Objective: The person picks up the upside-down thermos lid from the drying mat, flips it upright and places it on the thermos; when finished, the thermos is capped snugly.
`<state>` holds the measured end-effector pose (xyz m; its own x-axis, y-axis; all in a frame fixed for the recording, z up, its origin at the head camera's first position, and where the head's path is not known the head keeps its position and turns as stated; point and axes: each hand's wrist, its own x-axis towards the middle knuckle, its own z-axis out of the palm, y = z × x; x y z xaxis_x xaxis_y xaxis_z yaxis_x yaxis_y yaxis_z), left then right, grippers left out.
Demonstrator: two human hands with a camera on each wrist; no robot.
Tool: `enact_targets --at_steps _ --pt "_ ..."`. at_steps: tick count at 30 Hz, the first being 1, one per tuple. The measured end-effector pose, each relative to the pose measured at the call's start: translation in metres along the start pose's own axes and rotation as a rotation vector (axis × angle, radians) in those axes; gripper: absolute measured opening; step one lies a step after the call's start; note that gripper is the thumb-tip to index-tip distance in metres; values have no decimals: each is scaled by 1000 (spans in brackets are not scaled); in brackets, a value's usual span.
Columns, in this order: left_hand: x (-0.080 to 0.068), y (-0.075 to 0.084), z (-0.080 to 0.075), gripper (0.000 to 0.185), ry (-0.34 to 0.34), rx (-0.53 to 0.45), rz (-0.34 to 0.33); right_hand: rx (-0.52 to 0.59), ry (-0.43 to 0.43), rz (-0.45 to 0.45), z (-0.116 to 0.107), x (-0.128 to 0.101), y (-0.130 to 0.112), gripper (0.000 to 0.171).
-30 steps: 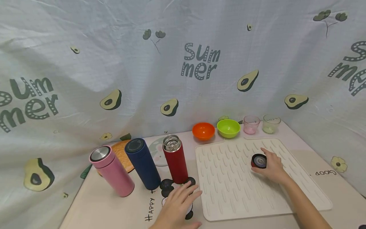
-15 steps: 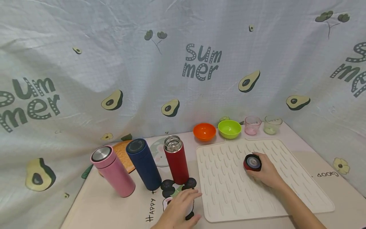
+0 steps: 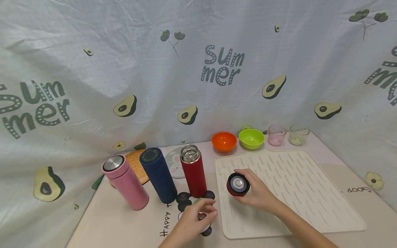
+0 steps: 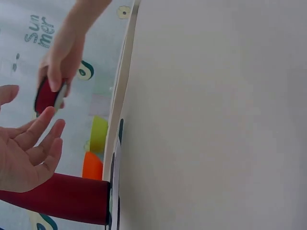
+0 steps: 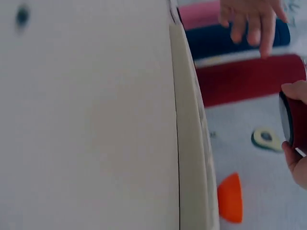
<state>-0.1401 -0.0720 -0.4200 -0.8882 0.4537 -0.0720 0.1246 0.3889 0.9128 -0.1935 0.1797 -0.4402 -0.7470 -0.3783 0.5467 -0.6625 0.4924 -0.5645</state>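
Observation:
My right hand (image 3: 260, 193) grips a red thermos lid (image 3: 230, 190) with a black rim, fingers on one side and thumb on the other, over the left part of the white mat. The lid's round grey face is turned up toward the head camera. An uncapped red thermos (image 3: 193, 177) stands upright to the left, its steel mouth bare. In front of it hovers my left hand (image 3: 193, 220), holding nothing, its fingers loosely bent. The left wrist view shows the lid (image 4: 46, 97) in the right hand (image 4: 62, 57), beyond the left hand's fingertips (image 4: 48, 115).
A capped blue thermos (image 3: 159, 175) and a pink one (image 3: 126, 184) stand left of the red one. The ribbed mat (image 3: 297, 199) covers the right side. Behind it are an orange bowl (image 3: 224, 143), a green bowl (image 3: 252, 139) and two glass cups (image 3: 276, 136) by the curtain.
My right hand has carried the lid leftward across the mat, toward the red thermos. The left hand's fingers have bent more, with the hand staying near the same place.

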Motion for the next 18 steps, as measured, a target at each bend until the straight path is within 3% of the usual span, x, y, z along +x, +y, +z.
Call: enact_targets --at_steps 7,10,14,18 --pt "7 5 -3 42 39 -92 20 125 -76 -165 17 5 -41 80" --pt "9 9 -3 40 68 -149 45 109 -89 -219 20 8 -54 81" --pt "11 15 -5 37 116 -196 68 89 -83 -241 22 12 -63 82" --pt "11 19 -7 34 176 -152 72 110 -78 -241 22 14 -64 80"
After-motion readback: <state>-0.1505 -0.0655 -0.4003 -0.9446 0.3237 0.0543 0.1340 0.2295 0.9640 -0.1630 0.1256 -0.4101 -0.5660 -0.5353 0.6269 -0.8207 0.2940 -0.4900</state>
